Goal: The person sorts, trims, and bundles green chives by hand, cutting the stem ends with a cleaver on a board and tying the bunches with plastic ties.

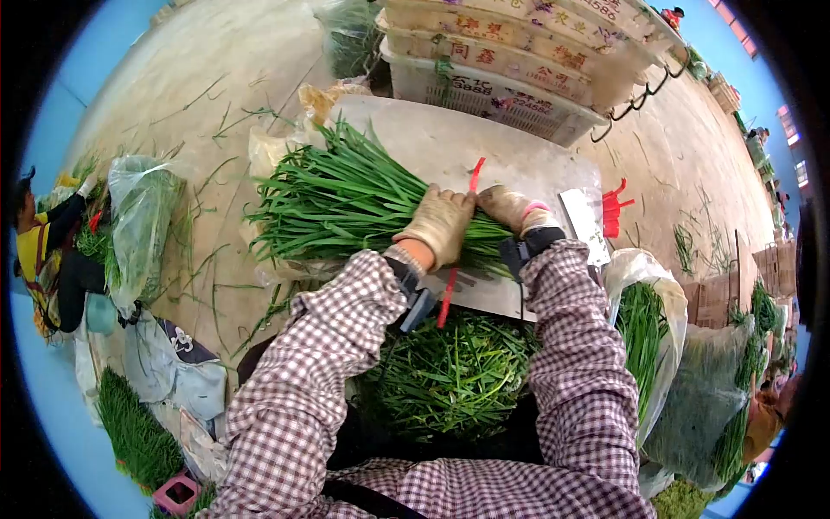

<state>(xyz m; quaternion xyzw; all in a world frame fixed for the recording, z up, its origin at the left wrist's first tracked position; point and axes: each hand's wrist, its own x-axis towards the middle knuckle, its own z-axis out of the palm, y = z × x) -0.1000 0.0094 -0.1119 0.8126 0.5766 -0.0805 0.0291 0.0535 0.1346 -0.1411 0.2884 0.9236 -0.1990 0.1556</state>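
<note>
We see a bunch of long, flat green leaves (333,190) lying across the pale, smooth worktop (510,156), its tips fanned out loosely to the left and its narrower end under our hands. A thin, bright red strip (447,298) crosses the bunch, one end standing up near our fingertips and the other hanging past the worktop's near edge. Our hands wear soft beige cloth gloves, smudged with dirt, below dark wristbands (524,248) and crinkled checked sleeves (294,372). Just beside the right wrist lie a flat white card (584,227) and a cluster of red ties (614,212). Below the worktop sits a rounded heap of tangled leaf scraps (454,372), and at the right a clear, wrinkled plastic bag (670,303) holds more greens. Beyond the worktop stand stacked, slotted plastic crates (493,78) with red lettering.

Our left grip (439,225) lies over the bunch with its fingers bent down, and our right grip (510,210) rests just beside it, fingers curled inward; both meet at the strip's upper end, but we cannot tell which one pinches it
</note>
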